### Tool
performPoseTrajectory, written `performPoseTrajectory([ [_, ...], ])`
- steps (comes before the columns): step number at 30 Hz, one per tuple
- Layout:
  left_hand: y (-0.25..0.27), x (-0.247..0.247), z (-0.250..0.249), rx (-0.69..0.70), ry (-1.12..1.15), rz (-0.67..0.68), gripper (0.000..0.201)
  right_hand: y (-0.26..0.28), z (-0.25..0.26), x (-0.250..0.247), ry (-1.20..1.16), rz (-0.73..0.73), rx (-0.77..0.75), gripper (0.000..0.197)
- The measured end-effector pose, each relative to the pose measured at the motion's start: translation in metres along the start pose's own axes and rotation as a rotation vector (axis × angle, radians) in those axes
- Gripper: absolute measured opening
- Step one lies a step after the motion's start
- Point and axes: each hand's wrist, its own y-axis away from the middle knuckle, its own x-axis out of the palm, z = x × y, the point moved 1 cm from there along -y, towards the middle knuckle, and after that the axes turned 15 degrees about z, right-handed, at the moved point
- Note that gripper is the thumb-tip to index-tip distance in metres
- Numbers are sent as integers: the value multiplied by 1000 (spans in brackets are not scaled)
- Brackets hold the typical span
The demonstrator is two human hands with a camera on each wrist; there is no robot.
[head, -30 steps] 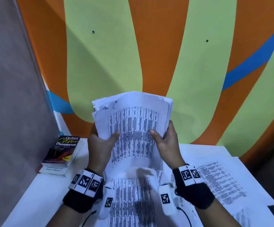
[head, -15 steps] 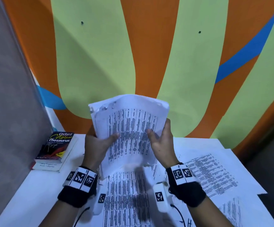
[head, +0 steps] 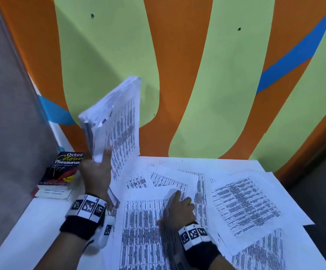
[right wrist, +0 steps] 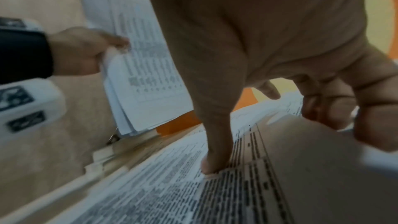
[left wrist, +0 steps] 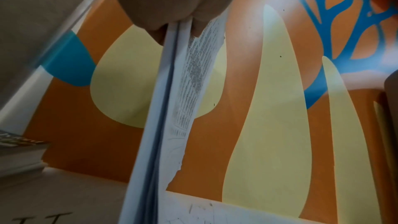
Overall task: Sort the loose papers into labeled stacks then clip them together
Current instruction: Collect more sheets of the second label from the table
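A thick stack of printed papers (head: 117, 117) stands nearly upright above the table's left side, edge-on in the left wrist view (left wrist: 172, 108). My left hand (head: 96, 172) grips the stack near its lower part, thumb on the printed face. Several loose printed sheets (head: 244, 203) lie spread over the white table (head: 31, 227). My right hand (head: 172, 207) is down on the nearest sheet (head: 144, 221). Its thumb (right wrist: 213, 164) presses the print, and its fingers (right wrist: 329, 106) curl over the sheet's far corner.
Two books, an Oxford thesaurus (head: 64, 168) on top, lie at the table's far left corner. A grey partition (head: 12, 114) stands to the left and a painted wall (head: 177, 75) rises behind. The table's right edge (head: 294, 201) drops to dark floor.
My right hand let go of the stack and dropped onto the loose sheet. The left hand alone swung the stack left and turned it edge-on.
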Motion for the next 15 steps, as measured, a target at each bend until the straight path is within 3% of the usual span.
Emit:
performPoseTrajectory([
  [5,-2,-4,7,-127,0,-35,50,-8,-4,-1,-67,-45,83,132],
  [9,0,-6,-1,-122,-36,-17,58,-11,1,-9,-86,-78,140,135],
  [11,0,-9,-2,-81,-22,-11,51,-18,0,-10,-181,-68,139,129],
  [15,-1,-14,-12,21,-4,-18,17,-33,-6,-4,-274,-27,51,100],
])
